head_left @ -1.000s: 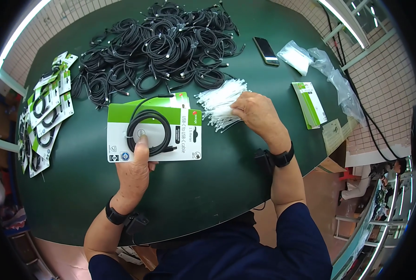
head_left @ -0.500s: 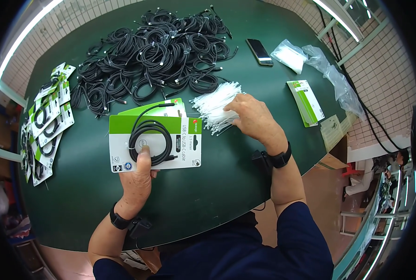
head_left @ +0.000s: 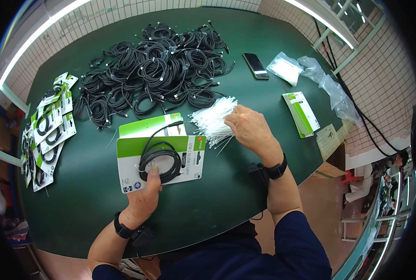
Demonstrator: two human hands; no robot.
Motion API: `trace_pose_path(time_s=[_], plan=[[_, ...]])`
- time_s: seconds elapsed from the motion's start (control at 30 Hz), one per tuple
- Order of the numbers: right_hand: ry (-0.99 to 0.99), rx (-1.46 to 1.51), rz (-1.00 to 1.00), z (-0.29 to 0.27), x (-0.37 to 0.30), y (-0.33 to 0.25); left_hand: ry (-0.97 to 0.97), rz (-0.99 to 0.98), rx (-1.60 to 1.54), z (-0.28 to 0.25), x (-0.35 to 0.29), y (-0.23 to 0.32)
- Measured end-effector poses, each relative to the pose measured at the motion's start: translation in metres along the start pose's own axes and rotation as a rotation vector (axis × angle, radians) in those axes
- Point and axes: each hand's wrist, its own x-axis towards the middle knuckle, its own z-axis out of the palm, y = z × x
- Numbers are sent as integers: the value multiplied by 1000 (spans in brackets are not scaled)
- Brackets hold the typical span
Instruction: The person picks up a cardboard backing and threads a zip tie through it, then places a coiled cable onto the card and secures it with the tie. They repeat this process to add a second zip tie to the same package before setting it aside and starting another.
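Note:
My left hand (head_left: 144,199) grips a green-and-white packaging card (head_left: 127,163) from below. Its thumb presses a coiled black USB-C cable (head_left: 173,175) flat against the card's face. One end of the cable sticks up past the card's top edge. To the right, my right hand (head_left: 251,128) has thumb and fingertips pinched together on the white cable ties at the edge of their loose pile (head_left: 212,116); how many ties it grips is hidden. Behind the held card, another green-and-white card (head_left: 145,126) lies on the table, partly covered.
A large heap of coiled black cables (head_left: 156,65) spreads over the far table (head_left: 208,219). Carded cables (head_left: 49,130) are stacked at the left. A phone (head_left: 255,66), a clear bag with white contents (head_left: 285,69), crumpled plastic (head_left: 338,93) and a stack of cards (head_left: 302,114) lie at the right.
My left hand has brought the card and cable slightly nearer and to the right, with a small tilt. My right hand's fingers have drawn together at the cable ties. The whole view has shifted slightly.

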Motion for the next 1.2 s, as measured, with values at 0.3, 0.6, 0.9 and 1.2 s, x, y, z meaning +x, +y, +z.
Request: trace_pose_path(time_s=[0.3,0.6,0.9,1.2], plan=[[176,141,-19,1,2,4,-222,277,224,-4,-13,-11],[300,453,81,-2,4,6,-426,599,355,-10,-1,4],[276,378,55,4,7,6,-424,587,237,-9,-2,-8],[340,1351,297,-20,0,-19,-390,938,358,3,-1,15]])
